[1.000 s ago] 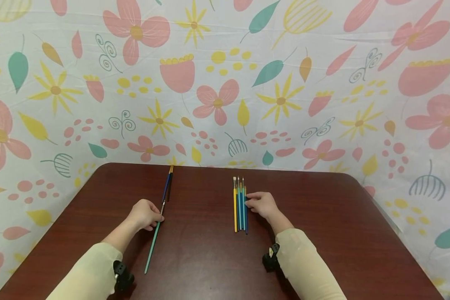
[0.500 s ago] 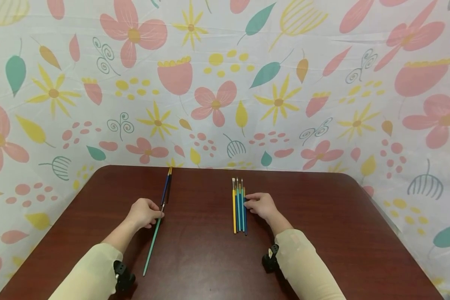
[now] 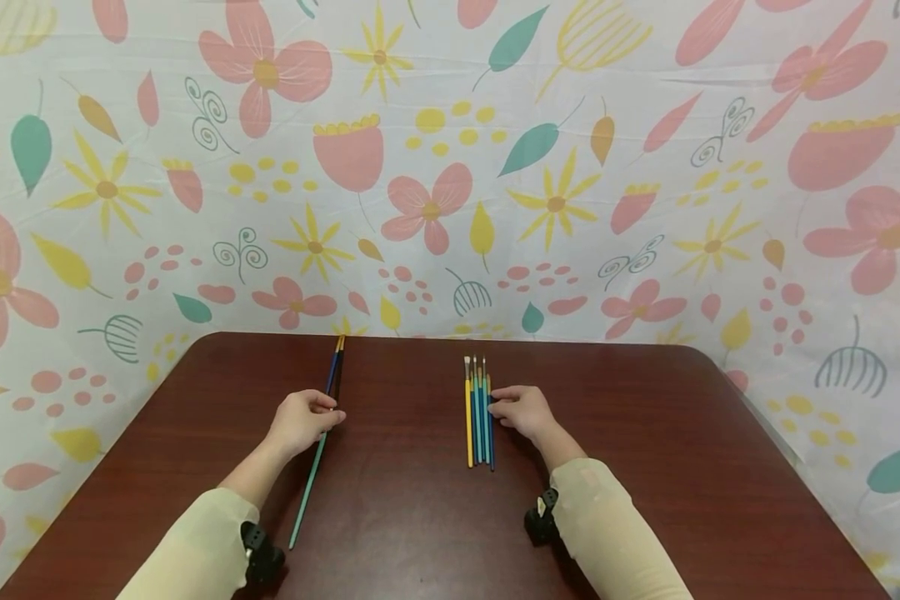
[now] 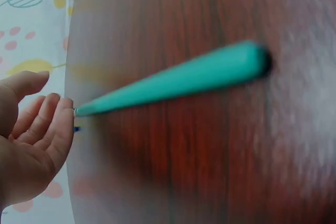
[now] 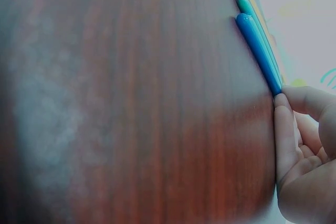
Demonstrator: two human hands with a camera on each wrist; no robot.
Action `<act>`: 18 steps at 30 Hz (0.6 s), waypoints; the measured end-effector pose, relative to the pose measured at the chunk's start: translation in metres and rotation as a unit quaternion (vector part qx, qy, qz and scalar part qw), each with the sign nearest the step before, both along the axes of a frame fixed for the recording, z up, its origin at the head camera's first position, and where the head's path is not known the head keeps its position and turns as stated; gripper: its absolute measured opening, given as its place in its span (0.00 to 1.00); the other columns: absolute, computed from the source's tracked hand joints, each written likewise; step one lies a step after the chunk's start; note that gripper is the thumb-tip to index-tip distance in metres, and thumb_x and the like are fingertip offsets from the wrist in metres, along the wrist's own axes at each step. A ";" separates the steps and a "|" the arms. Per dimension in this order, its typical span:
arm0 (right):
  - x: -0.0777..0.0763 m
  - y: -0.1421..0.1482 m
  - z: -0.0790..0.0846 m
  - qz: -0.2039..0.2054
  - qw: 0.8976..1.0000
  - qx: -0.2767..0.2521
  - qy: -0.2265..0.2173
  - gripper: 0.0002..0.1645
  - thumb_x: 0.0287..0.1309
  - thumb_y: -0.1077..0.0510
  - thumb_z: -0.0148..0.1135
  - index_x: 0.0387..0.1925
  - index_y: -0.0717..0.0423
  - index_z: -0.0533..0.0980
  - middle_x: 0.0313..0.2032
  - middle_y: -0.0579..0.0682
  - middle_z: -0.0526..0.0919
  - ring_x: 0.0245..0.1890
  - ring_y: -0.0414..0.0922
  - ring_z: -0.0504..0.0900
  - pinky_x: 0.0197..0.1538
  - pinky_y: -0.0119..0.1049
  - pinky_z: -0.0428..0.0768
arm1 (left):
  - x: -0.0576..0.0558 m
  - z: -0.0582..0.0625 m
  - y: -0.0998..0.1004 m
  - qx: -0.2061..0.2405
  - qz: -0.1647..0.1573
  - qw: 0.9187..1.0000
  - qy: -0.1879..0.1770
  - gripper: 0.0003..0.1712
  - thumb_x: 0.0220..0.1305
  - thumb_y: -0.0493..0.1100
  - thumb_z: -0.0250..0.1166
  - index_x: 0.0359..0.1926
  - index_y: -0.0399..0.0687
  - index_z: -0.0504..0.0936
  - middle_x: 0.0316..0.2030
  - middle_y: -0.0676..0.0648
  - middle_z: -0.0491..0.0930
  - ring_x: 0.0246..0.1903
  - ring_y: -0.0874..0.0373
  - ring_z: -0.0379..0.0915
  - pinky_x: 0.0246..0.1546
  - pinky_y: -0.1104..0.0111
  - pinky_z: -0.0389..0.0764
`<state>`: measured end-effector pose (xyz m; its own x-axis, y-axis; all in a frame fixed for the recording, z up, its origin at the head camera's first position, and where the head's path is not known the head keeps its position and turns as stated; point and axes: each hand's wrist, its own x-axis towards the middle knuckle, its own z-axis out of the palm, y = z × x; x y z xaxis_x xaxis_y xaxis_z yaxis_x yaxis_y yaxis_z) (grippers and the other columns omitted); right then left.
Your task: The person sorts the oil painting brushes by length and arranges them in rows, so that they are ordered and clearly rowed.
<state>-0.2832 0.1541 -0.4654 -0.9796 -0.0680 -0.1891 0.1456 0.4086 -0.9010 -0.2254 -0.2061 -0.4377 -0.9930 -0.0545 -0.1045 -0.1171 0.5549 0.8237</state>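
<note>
My left hand (image 3: 303, 421) is over the bristle end of a teal paintbrush (image 3: 307, 492) lying on the table. In the left wrist view its thumb stands apart from the fingers, and the teal handle points toward the camera. A blue paintbrush (image 3: 333, 372) and a black paintbrush (image 3: 338, 375) lie just beyond that hand. My right hand (image 3: 523, 410) pinches the dark blue paintbrush (image 5: 260, 51) at the right side of a row. That row also has a yellow paintbrush (image 3: 469, 425) on its left and several blue and teal ones between.
The dark brown table (image 3: 405, 517) has rounded back corners. Behind it hangs a white cloth (image 3: 435, 100) printed with flowers and leaves. Bare tabletop lies between the two groups of brushes.
My left hand has let go of the teal paintbrush and moved slightly right and forward, its thumb parting from the fingers. The right hand stays at the row.
</note>
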 end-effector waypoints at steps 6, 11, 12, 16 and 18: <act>0.000 0.000 0.000 0.001 1.000 -0.002 -0.001 0.20 0.58 0.63 0.62 0.52 0.65 0.77 0.48 0.63 0.81 0.40 0.46 0.84 0.44 0.41 0.84 | -0.005 -0.005 0.013 0.022 -0.003 0.999 0.022 0.18 0.59 0.43 0.67 0.47 0.38 0.79 0.38 0.42 0.83 0.29 0.53 0.78 0.28 0.67 0.79; 0.000 0.000 0.001 0.000 1.000 -0.002 0.000 0.20 0.58 0.63 0.62 0.52 0.65 0.77 0.49 0.63 0.81 0.39 0.45 0.84 0.44 0.41 0.84 | -0.009 -0.008 0.034 0.026 -0.009 0.998 0.060 0.19 0.57 0.44 0.68 0.48 0.41 0.80 0.41 0.44 0.83 0.38 0.53 0.78 0.33 0.66 0.79; 0.000 0.000 0.001 -0.001 1.000 -0.002 0.000 0.20 0.58 0.63 0.63 0.52 0.65 0.77 0.49 0.63 0.81 0.39 0.45 0.84 0.44 0.41 0.84 | -0.011 -0.009 0.039 0.025 -0.010 0.997 0.070 0.19 0.57 0.45 0.68 0.48 0.41 0.80 0.42 0.45 0.82 0.41 0.52 0.78 0.35 0.66 0.80; 0.000 0.000 0.001 -0.002 1.000 -0.002 0.000 0.20 0.57 0.63 0.63 0.52 0.65 0.77 0.49 0.63 0.81 0.38 0.44 0.83 0.44 0.41 0.84 | -0.017 -0.011 0.060 0.029 -0.012 0.995 0.098 0.21 0.56 0.45 0.69 0.50 0.42 0.80 0.46 0.45 0.82 0.47 0.50 0.76 0.43 0.59 0.80; 0.000 0.000 0.001 -0.003 1.000 -0.003 0.000 0.19 0.57 0.63 0.63 0.51 0.65 0.78 0.48 0.63 0.81 0.38 0.44 0.83 0.43 0.41 0.84 | -0.020 -0.013 0.072 0.035 -0.015 0.993 0.111 0.22 0.56 0.45 0.69 0.50 0.42 0.80 0.47 0.44 0.82 0.49 0.49 0.76 0.46 0.57 0.79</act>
